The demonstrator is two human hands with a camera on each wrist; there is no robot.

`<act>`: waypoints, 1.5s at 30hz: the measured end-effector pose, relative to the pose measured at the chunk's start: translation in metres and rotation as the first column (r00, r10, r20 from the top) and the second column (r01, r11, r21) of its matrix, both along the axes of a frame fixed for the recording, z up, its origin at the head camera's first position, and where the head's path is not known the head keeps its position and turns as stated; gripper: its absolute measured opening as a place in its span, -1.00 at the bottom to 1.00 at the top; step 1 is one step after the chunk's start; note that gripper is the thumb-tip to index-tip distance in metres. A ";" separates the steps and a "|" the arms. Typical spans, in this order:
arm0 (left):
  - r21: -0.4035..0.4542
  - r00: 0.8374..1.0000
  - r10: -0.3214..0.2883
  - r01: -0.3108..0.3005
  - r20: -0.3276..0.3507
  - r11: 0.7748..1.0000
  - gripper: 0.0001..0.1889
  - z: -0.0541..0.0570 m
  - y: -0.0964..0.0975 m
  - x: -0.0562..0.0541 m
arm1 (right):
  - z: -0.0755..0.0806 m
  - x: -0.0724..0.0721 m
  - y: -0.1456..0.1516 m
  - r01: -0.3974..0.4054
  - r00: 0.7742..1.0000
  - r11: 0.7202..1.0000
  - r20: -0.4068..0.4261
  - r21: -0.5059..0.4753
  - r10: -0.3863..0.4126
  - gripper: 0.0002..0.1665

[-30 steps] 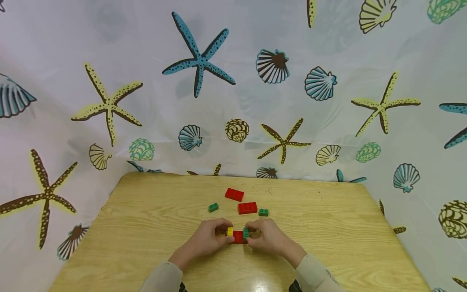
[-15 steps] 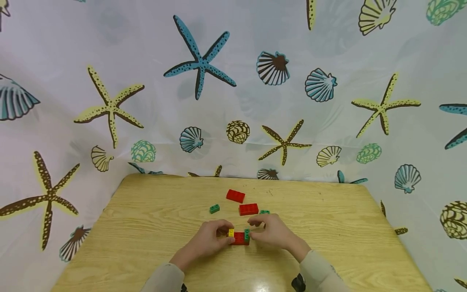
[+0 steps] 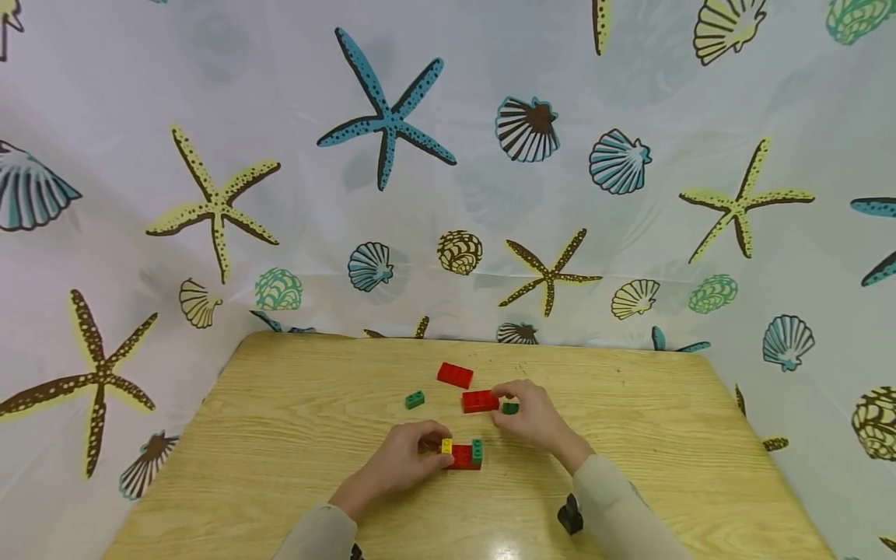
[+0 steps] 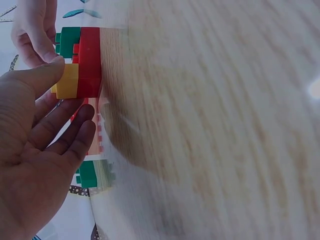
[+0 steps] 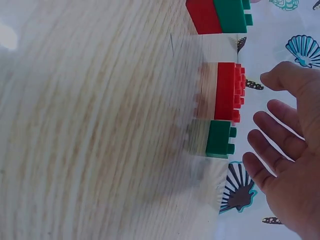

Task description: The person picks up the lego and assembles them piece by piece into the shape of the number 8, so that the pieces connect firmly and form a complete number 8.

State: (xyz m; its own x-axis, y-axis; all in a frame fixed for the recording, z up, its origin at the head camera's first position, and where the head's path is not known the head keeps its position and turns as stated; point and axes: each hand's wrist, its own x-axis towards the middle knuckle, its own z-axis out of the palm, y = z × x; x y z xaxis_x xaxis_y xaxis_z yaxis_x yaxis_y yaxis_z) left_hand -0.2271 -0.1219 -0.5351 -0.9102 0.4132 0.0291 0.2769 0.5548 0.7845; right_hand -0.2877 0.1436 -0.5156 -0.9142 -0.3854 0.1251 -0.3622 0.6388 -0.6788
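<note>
My left hand (image 3: pixel 406 460) pinches a small yellow brick (image 3: pixel 446 446) between thumb and fingers. This brick sits on the left end of a red brick (image 4: pixel 90 62) that rests on the table. A small green brick (image 3: pixel 477 449) stands on the red brick's right end, studs up. My right hand (image 3: pixel 526 414) hovers, fingers loosely bent and holding nothing, over a loose green brick (image 5: pixel 219 139). In the head view it partly covers that brick, and its fingertips overlap the right end of a loose red brick (image 5: pixel 226 91).
Farther back on the wooden table (image 3: pixel 630 435) lies another red brick (image 3: pixel 455 375). A loose green brick (image 3: pixel 414 399) is to its front left. A curtain (image 3: pixel 448 171) with starfish and shells hangs behind the table. Something black (image 3: pixel 570 515) shows at my right sleeve.
My right hand has let go of the green brick on the red brick's right end and moved back and right, toward the loose green brick. The left hand has kept its hold.
</note>
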 end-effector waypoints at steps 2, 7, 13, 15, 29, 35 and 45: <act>-0.001 1.000 -0.001 0.001 0.001 1.000 -0.67 0.000 0.001 0.000 | -0.002 -0.003 0.000 0.015 1.000 1.000 0.010 0.010 -0.015 -0.56; 0.007 1.000 -0.004 0.004 0.005 1.000 -0.67 -0.001 0.001 0.000 | -0.004 -0.007 -0.001 0.027 0.999 0.999 0.039 0.028 -0.028 -0.52; 0.014 1.000 -0.001 0.001 0.008 1.000 -0.67 -0.003 0.000 0.000 | -0.009 -0.014 -0.004 0.021 0.999 0.999 0.044 0.033 -0.023 -0.51; 0.015 1.000 -0.001 0.001 0.012 1.000 -0.67 -0.003 0.000 0.000 | -0.011 -0.016 -0.005 0.025 0.998 0.999 0.057 0.030 -0.027 -0.50; 0.060 0.998 -0.009 0.006 0.058 0.998 -0.70 -0.001 0.000 -0.001 | -0.019 -0.025 -0.007 0.031 0.998 0.999 0.052 0.029 -0.033 -0.46; 0.058 0.997 -0.008 0.003 0.073 0.998 -0.72 0.000 -0.001 -0.002 | -0.022 -0.026 -0.009 0.033 0.998 0.999 0.043 0.031 -0.034 -0.46; 0.060 0.997 -0.009 0.005 0.076 0.998 -0.71 0.001 0.000 -0.001 | -0.027 -0.031 -0.008 0.002 1.000 0.997 0.027 0.084 -0.005 -0.47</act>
